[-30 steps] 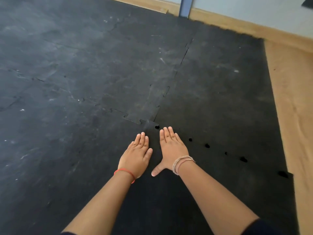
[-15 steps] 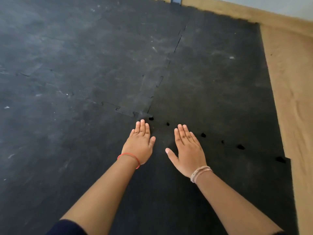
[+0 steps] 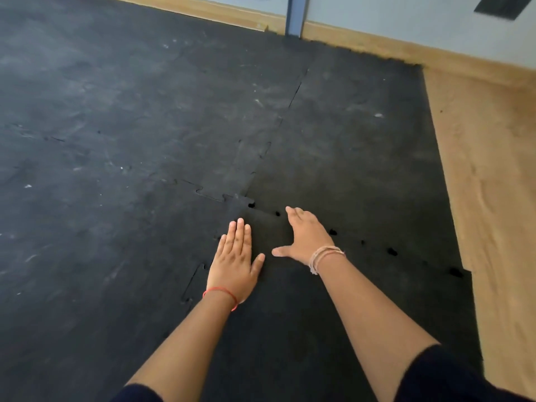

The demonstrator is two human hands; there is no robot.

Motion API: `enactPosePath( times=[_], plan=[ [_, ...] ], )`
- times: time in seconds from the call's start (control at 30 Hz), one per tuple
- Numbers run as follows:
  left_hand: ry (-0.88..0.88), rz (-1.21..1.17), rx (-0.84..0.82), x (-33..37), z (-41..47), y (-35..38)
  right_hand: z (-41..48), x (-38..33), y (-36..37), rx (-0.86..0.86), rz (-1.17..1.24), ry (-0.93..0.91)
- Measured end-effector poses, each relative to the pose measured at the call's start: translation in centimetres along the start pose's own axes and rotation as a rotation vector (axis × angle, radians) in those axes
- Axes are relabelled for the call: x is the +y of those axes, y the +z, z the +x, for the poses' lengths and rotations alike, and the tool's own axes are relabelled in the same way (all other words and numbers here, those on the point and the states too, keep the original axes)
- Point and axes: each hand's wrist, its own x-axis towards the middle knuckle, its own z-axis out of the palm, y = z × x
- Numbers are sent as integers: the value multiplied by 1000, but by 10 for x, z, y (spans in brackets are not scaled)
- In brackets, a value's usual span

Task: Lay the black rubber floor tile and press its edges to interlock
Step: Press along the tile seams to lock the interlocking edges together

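- Two hands in shot — the left hand [image 3: 235,262] lying flat with fingers straight, the right hand [image 3: 304,237] spread wide with the thumb out.
- One red string bracelet [image 3: 222,294] on the left wrist.
- Pale thread bands [image 3: 322,256] on the right wrist; looks like three or so, strands too thin to count properly.
- Six dark gaps [image 3: 392,251] along the far seam of the black tile [image 3: 290,314] under the hands, as far as I can count.
- Tiles overall: at least four joined pieces — seams fade out on the left.
- One grey-blue post [image 3: 294,14] at the wall.
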Motion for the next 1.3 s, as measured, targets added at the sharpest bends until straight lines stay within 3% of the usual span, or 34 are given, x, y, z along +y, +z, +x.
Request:
enactPosePath(
  times=[0.17, 0.3, 0.4, 0.5, 0.77, 0.9, 1.03, 1.3],
  plan=[
    [17, 32, -6, -5, 0, 0, 4, -2, 2, -86, -124, -18],
    [82, 44, 28, -11, 13, -2, -11, -11, 26, 23, -198, -127],
    [83, 46, 43, -15, 35, -9, -12, -14, 27, -84, -211, -129],
    [56, 26, 2, -13, 47, -11, -4, -11, 19, -193, -194, -125],
    [48, -29, -196, -16, 63, -36, -3, -15, 11, -258, -187, -118],
    [9, -31, -47, -18, 32, -13, -7, -18, 13, -229, -208, -113],
    [-97, -73, 197, -25, -47, 14, 7, -38, 8, -201, -269, -256],
    [-163, -25, 124, -31, -61, 19, 34, -57, 20, -223, -390, -230]
  ],
)
